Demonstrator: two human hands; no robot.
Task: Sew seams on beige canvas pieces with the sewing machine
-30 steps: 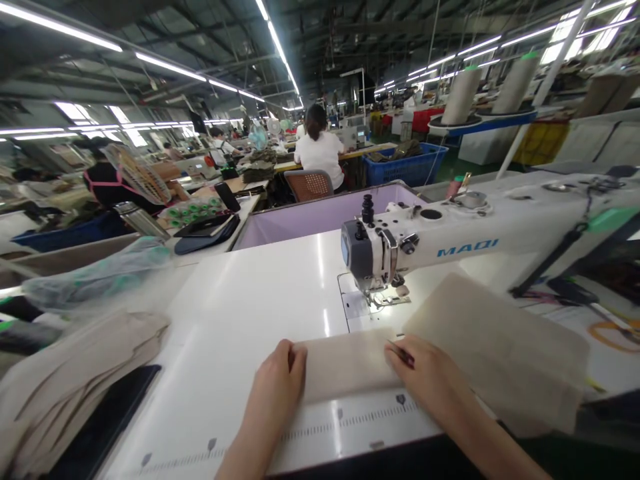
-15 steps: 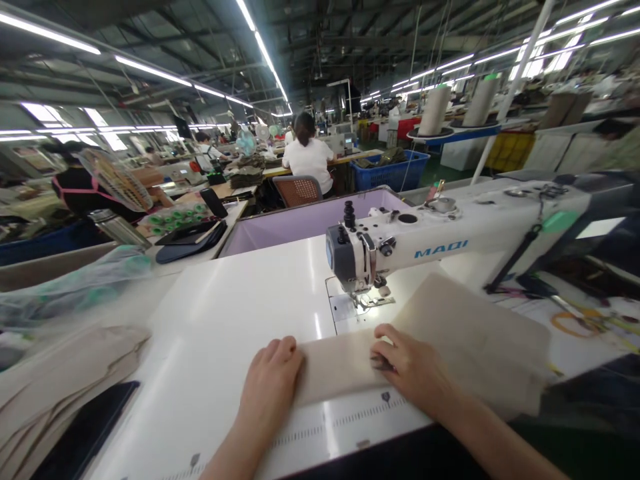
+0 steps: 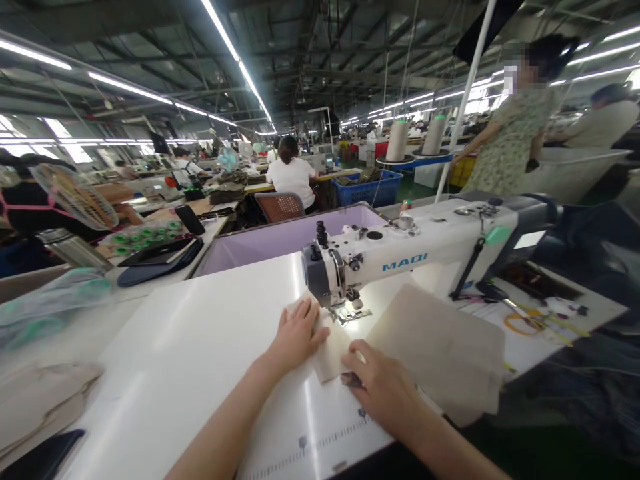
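A narrow beige fabric piece (image 3: 327, 357) lies on the white table, its far end beside the needle area of the sewing machine (image 3: 415, 250). My left hand (image 3: 300, 333) lies over its left part with fingers spread, pressing it down. At its right edge my right hand (image 3: 373, 380) has curled fingers on the fabric, with a small dark metal tool (image 3: 351, 380) held under them. A larger beige fabric piece (image 3: 443, 347) lies to the right of the needle, beyond my right hand.
Beige fabric pieces (image 3: 45, 407) lie at the left. Scissors (image 3: 523, 313) and yellow tape are right of the machine. Behind the table is a purple-lined bin (image 3: 280, 237). A person in a patterned dress (image 3: 510, 140) stands beyond the thread cones (image 3: 397, 141).
My left hand has moved forward and right, toward the needle. The narrow fabric has turned, its far end now near the presser foot. The view has shifted, and a standing person shows at right.
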